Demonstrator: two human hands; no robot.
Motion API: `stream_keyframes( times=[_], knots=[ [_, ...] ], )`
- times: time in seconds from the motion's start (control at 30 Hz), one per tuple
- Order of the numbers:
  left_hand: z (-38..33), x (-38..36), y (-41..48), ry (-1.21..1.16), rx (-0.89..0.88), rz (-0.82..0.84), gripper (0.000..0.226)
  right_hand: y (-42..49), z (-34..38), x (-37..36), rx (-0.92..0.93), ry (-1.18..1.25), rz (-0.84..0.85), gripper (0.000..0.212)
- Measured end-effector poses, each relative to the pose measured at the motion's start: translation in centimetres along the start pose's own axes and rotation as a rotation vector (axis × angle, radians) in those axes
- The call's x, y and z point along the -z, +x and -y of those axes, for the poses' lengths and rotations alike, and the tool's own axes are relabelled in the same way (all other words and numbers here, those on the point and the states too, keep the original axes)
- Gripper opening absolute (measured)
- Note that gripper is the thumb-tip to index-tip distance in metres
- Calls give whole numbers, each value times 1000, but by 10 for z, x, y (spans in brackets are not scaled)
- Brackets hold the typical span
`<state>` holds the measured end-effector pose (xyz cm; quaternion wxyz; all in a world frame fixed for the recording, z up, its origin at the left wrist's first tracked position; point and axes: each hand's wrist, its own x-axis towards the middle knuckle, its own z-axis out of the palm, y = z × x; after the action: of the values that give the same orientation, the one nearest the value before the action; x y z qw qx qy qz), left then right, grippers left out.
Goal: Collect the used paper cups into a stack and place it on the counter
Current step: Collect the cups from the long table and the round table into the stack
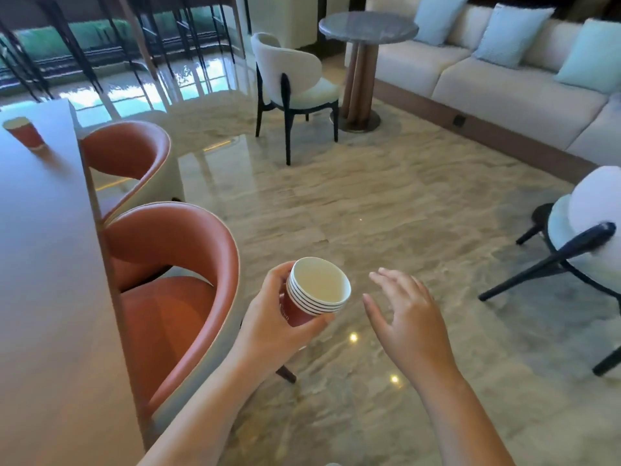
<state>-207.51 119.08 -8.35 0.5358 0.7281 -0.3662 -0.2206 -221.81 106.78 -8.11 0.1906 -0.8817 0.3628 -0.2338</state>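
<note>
Head view: left hand (268,317) grasping the cup stack (316,294), right hand (406,317) released.

Stack of red paper cups sits low centre of frame, over the marble floor (386,203), tilted so the white inside faces the camera; several nested rims show. Left fingers curl round the red wall, thumb under the rim. Right hand is just beside the stack on its right, not touching, fingers spread and relaxed, holding nothing. One more red cup (25,132) stands alone on the tabletop (40,264) at upper left, well apart from the stack. Two orange chairs (174,297) sit against the tabletop edge. White chair (295,85), round table (368,28) and sofa (504,89) across the top of the frame.
</note>
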Motion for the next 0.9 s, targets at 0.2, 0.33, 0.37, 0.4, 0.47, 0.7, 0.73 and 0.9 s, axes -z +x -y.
stream_keyframes(
  times=[0.2, 0.33, 0.37, 0.4, 0.47, 0.7, 0.73, 0.9],
  knots=[
    [4, -21, 31, -42, 26, 38, 64, 20, -24, 1, -48, 1, -51, 29],
    [15, -25, 57, -53, 76, 44, 65, 41, -36, -9, -87, -3, -22, 28],
    [18, -26, 65, -62, 90, 39, 65, 49, -39, -12, -84, -4, -7, 28],
    [21, -27, 76, -73, 102, 34, 64, 59, -41, -14, -71, -7, 2, 28],
    [25, -28, 102, -102, 122, 21, 64, 86, -47, -19, -37, -19, 5, 28],
    [35, -24, 231, -214, 156, -67, 70, 217, -57, -38, 10, -65, 10, 27],
    [36, -22, 251, -227, 160, -78, 69, 237, -56, -42, 16, -67, 18, 27],
    [39, -11, 342, -249, 134, -83, 65, 321, -49, -59, 29, -59, 14, 27]
  ],
)
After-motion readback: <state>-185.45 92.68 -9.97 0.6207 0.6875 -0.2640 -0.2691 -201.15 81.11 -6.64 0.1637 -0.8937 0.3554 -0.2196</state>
